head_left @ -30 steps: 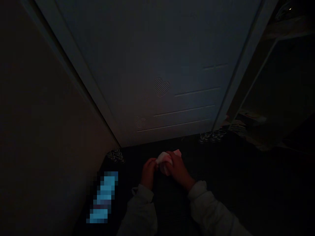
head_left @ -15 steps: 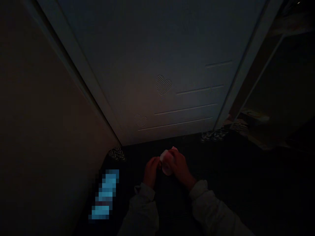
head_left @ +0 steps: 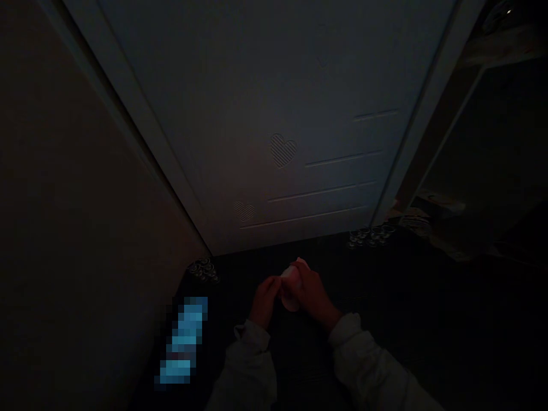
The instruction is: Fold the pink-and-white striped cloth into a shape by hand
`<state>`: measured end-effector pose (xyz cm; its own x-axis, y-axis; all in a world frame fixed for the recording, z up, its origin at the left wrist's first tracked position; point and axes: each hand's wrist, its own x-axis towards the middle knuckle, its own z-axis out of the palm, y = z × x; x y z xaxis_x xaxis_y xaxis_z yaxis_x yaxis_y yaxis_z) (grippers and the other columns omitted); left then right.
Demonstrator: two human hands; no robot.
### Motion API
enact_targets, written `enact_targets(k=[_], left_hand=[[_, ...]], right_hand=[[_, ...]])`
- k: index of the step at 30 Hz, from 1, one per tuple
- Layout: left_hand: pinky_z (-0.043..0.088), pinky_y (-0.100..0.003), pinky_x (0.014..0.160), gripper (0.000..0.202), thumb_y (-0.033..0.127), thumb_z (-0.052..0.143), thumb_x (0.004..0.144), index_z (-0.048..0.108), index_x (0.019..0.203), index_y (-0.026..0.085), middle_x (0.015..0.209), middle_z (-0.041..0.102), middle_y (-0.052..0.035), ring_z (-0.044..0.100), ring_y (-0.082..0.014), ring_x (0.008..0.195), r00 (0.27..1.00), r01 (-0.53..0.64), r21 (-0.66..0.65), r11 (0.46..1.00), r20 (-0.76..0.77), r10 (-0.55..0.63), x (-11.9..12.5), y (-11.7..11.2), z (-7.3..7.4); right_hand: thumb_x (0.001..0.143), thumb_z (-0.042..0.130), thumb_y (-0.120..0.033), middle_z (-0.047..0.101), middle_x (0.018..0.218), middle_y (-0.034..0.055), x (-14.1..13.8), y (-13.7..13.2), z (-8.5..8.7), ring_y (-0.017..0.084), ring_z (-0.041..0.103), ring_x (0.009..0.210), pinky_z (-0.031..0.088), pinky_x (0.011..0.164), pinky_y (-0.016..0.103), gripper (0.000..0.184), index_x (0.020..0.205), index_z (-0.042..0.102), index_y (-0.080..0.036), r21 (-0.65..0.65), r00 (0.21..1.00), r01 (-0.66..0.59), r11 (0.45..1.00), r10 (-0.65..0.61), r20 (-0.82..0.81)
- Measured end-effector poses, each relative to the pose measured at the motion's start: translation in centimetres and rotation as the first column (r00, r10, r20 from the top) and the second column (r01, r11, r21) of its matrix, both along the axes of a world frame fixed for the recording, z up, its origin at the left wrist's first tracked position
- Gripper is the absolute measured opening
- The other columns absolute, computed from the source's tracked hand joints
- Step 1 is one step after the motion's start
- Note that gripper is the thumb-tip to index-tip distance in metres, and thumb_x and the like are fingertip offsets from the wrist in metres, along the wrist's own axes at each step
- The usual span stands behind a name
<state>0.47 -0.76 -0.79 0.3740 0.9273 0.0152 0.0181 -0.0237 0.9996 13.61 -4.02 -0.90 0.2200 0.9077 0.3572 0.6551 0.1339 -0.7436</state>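
Observation:
Low in the middle of the dim head view, both hands meet at a small pale pink object (head_left: 291, 303) with a rounded lower end. Its kind cannot be made out in this light. My right hand (head_left: 315, 292) is wrapped round it from the right and covers much of it. From the left, the fingers of my left hand (head_left: 264, 299) pinch its near left side. The object's pale top shows just above the right fingers.
A white door panel (head_left: 240, 114) with grooved hearts and lines rises behind the dark surface (head_left: 299, 365). Ring-shaped clusters lie at the left corner (head_left: 203, 269) and right corner (head_left: 370, 235). A blurred, glowing blue rectangle (head_left: 184, 337) lies at left. Shelving (head_left: 440, 205) stands at right.
The pink object has turned or tilted in my hands, its round end now slightly lower. My left fingertips have come a little further right over it. The view has shifted slightly.

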Motion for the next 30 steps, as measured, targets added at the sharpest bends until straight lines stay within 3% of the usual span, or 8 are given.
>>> enact_targets(k=[11, 22, 30], left_hand=[[0.033, -0.024, 0.056, 0.032, 0.044, 0.051, 0.071, 0.05, 0.058, 0.015, 0.056, 0.045, 0.0027, 0.041, -0.0106, 0.056, 0.999, -0.019, -0.037, 0.999, 0.041, 0.021, 0.13, 0.0, 0.12], [0.034, -0.024, 0.057, 0.033, 0.046, 0.051, 0.071, 0.051, 0.059, 0.015, 0.056, 0.046, 0.0021, 0.043, -0.0105, 0.056, 0.997, -0.022, -0.027, 0.999, 0.074, 0.024, 0.09, 0.31, -0.49], [0.035, -0.023, 0.057, 0.032, 0.046, 0.052, 0.07, 0.052, 0.062, 0.014, 0.058, 0.046, 0.0016, 0.043, -0.0103, 0.057, 0.995, -0.027, -0.039, 0.999, 0.095, 0.031, 0.1, 0.16, -0.06]], right_hand=[[0.079, 0.045, -0.041, 0.057, 0.108, 0.0109, -0.06, 0.15, -0.47, 0.022, 0.055, 0.097, 0.041, 0.081, 0.034, 0.039, 0.109, 0.049, -0.016, -0.005, 0.997, -0.059, 0.998, 0.058, -0.059], [0.082, 0.04, -0.037, 0.062, 0.092, 0.0088, -0.11, 0.04, -0.36, 0.019, 0.059, 0.082, 0.043, 0.07, 0.028, 0.035, 0.109, 0.047, -0.015, -0.011, 0.992, -0.085, 0.996, 0.083, -0.091], [0.087, 0.028, -0.037, 0.062, 0.085, 0.0069, -0.28, 0.15, -0.26, 0.017, 0.059, 0.074, 0.042, 0.065, 0.026, 0.033, 0.101, 0.05, -0.017, 0.005, 0.985, -0.081, 0.997, 0.081, -0.15]])
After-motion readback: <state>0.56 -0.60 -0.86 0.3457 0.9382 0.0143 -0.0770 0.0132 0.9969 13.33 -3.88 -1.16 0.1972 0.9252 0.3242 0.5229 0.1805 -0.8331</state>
